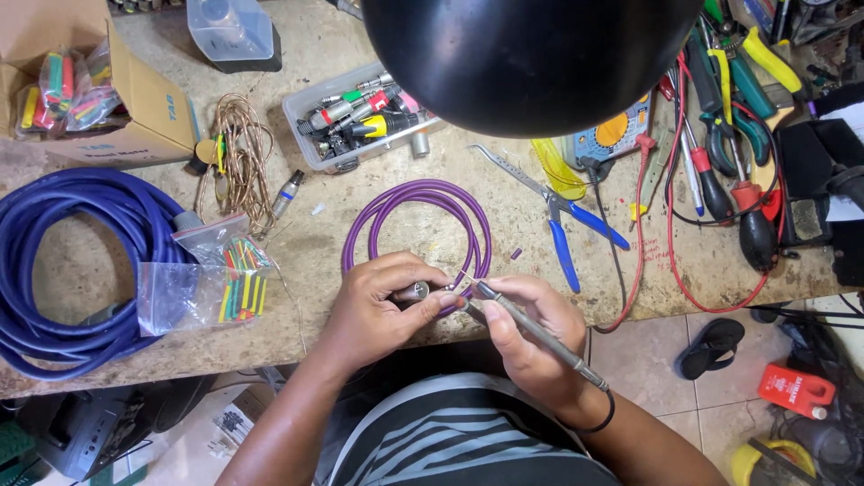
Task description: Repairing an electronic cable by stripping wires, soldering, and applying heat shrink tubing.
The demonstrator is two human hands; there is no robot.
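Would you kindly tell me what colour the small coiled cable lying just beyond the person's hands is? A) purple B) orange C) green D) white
A: the small coiled cable on the workbench, just beyond the left hand and the right hand, is plainly purple, while the larger coil far to the left is blue.

A thick blue cable coil (63, 261) lies at the left of the tabletop (360, 225), beside clear bags of coloured tubing (216, 283). Far left stands a cardboard box (135, 99). Blue-handled pliers (562, 220) lie right of centre, screwdrivers (720, 135) far right.
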